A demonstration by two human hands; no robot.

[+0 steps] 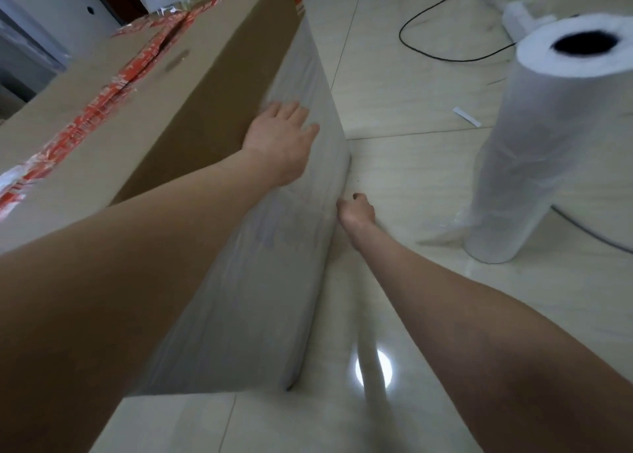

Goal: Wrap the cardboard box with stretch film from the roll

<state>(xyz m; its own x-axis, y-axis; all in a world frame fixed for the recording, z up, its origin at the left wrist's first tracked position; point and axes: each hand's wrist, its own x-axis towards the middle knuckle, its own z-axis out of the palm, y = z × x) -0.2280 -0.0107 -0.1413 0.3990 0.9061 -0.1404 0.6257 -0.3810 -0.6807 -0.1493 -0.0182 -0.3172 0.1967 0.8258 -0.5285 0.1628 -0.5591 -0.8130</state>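
One tiled floor (411, 185) fills the view. One long cardboard box (191, 85) lies on it, running from 7 o'clock up to 12 o'clock. A line of red tape (113, 89) runs along the seam on its top. The lower band of the box's near side is covered by one cloudy sheet of stretch film (260, 298); bare cardboard shows above it.

One roll (534, 151) of the same film stands upright on the floor at 3 o'clock, well apart from the box, with its dark core hole facing up and loose film crumpled round its foot.

There are two hands. The left hand (279, 140) lies at the centre, flat on the box's side at the upper edge of the film, its fingers (294, 109) straight and slightly spread, holding nothing. The right hand (358, 209) is low, just toward 4 o'clock of centre, at the box's bottom edge beside the film, its fingers curled in. Blur hides whether they pinch the film.

One black cable (428, 13) loops across the floor at 1 o'clock. One small white strip (466, 116) lies between box and roll.
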